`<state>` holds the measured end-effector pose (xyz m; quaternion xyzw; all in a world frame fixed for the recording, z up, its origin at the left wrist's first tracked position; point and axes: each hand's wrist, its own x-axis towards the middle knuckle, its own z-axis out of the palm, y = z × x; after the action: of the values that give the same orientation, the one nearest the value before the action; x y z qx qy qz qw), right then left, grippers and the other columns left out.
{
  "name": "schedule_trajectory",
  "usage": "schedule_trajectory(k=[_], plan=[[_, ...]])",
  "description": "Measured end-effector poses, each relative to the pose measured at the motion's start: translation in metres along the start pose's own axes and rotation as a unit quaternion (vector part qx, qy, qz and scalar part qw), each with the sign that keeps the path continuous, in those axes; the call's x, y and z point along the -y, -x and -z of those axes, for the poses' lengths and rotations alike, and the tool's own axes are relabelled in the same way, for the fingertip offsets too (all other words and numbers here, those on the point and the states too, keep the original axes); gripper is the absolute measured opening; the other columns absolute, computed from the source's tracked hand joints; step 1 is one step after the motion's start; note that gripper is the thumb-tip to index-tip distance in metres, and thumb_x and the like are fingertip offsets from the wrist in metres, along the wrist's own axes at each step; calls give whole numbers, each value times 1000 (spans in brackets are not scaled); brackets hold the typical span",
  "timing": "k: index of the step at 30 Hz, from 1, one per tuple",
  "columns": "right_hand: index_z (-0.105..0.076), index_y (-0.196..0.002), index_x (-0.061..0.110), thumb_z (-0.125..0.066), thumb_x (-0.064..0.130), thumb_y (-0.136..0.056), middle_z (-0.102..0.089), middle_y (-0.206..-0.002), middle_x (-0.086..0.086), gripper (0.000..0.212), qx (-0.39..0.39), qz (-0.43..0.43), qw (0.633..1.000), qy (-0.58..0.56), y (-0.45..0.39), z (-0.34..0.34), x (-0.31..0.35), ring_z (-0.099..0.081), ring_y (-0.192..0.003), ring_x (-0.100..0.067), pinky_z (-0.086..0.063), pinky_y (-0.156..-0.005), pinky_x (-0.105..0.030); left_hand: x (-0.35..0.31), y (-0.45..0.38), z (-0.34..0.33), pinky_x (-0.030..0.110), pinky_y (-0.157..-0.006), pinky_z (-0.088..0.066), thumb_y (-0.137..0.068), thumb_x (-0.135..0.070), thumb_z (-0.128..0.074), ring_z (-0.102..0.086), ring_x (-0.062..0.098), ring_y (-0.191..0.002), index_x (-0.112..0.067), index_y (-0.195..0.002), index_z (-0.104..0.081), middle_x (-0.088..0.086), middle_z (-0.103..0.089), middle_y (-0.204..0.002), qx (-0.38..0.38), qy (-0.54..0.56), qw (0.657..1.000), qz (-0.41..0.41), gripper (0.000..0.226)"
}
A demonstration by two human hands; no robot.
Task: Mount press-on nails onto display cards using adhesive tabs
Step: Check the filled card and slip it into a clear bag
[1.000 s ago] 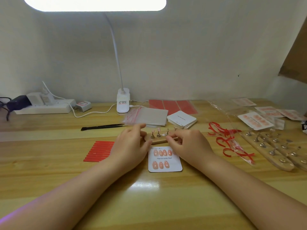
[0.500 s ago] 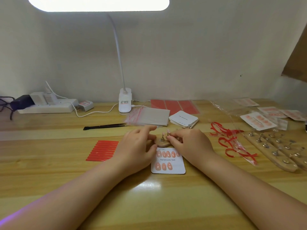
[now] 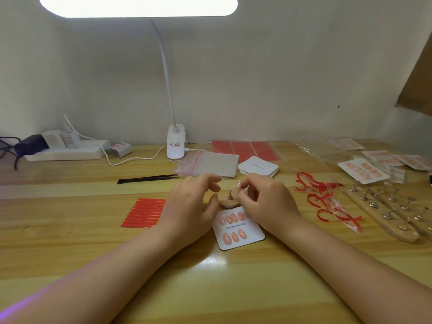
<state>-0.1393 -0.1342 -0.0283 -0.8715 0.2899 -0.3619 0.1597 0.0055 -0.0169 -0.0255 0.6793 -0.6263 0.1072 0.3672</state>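
Note:
A white display card (image 3: 243, 238) printed "Handmade Nail" lies at the table's middle with several pink press-on nails stuck on it. Just behind it sits a small wooden nail stand (image 3: 228, 203) with a metal peg. My right hand (image 3: 268, 202) pinches a pale pink press-on nail (image 3: 239, 184) just above the stand and covers the stand's right part. My left hand (image 3: 194, 206) hovers beside the stand's left end, fingers loosely curled, thumb touching the wood.
Red adhesive strips (image 3: 145, 212) lie left of my hands, black tweezers (image 3: 149, 178) behind them. Plastic bags (image 3: 210, 163), a blank card stack (image 3: 258, 169), red sheets (image 3: 243, 148) and a lamp base (image 3: 175, 146) stand farther back. Peeled red backings (image 3: 327, 202), wooden stands (image 3: 385, 211) and finished cards (image 3: 363, 170) fill the right.
My right hand has lifted a nail off the stand's peg. My left hand's fingers have risen off the stand. The stand shows fewer pegs, hidden by my right hand.

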Motion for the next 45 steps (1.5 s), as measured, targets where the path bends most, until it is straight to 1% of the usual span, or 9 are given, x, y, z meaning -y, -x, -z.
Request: schedule_trajectory(k=[3,5,12,17,24,27,32,39,45], plan=[[-65,-86,14,-63,16,-87,-61,-71,5,3,2,15,999,-34,1,2,2,-57,-68,-15,-50,-62,-37,-7,1,1,40,-84,-47,-85,-17,-56,-62,17,-92,-13,-111,-62,-10,-69,-88,-11,26,999,-27,27],[-66,-87,13,-65,15,-87,-64,-73,5,2,-13,20,999,-45,2,3,4,-60,-68,-15,-51,-64,-37,-8,2,-2,40,-83,-47,-85,-19,-56,-62,17,-92,-14,-110,-63,-10,-69,-88,-8,22,999,-38,27],[-73,-87,11,-68,10,-87,-68,-76,1,5,-33,118,992,-31,8,3,13,-62,-63,-16,-51,-65,-39,-3,-1,-3,34,-83,-45,-88,-31,-67,-55,12,-94,-20,-123,-60,-5,-65,-107,-25,23,999,-7,37],[-73,-91,5,-68,3,-86,-69,-78,-5,8,-17,154,987,-37,9,6,15,-63,-66,-21,-52,-63,-36,-4,-1,-1,46,-78,-49,-88,-32,-64,-61,22,-91,-17,-104,-71,-3,-68,-99,-20,10,999,-40,23],[-73,-85,4,-69,2,-83,-66,-70,-5,5,-11,165,985,-45,8,6,15,-60,-64,-20,-50,-62,-36,-2,-1,-1,44,-73,-49,-86,-37,-64,-60,18,-84,-18,-95,-71,-6,-68,-91,-34,5,998,-47,22],[-72,-83,5,-71,2,-82,-65,-68,-3,3,-9,158,986,-53,8,6,14,-59,-63,-18,-49,-61,-32,-4,-1,0,43,-72,-49,-87,-42,-60,-60,17,-82,-18,-94,-70,-6,-68,-90,-36,6,998,-48,27],[-72,-82,5,-70,1,-82,-63,-66,-1,4,-18,151,986,-63,8,5,14,-54,-62,-12,-43,-62,-19,-4,-1,0,45,-74,-49,-89,-31,-60,-62,17,-86,-16,-99,-72,-5,-69,-95,-34,14,998,-45,22],[-71,-82,5,-69,-2,-82,-58,-65,3,7,-23,151,986,-71,7,3,14,-51,-61,-7,-39,-63,-12,-1,-1,-2,49,-76,-47,-92,-27,-56,-65,21,-90,-16,-102,-74,-4,-71,-98,-32,22,999,-39,23],[-71,-83,4,-68,-1,-82,-63,-68,-2,6,-20,169,982,-83,7,3,12,-58,-64,-14,-49,-61,-27,2,-3,-2,48,-77,-48,-96,-36,-41,-65,17,-90,-14,-97,-73,-7,-70,-93,-46,53,997,-31,38]])
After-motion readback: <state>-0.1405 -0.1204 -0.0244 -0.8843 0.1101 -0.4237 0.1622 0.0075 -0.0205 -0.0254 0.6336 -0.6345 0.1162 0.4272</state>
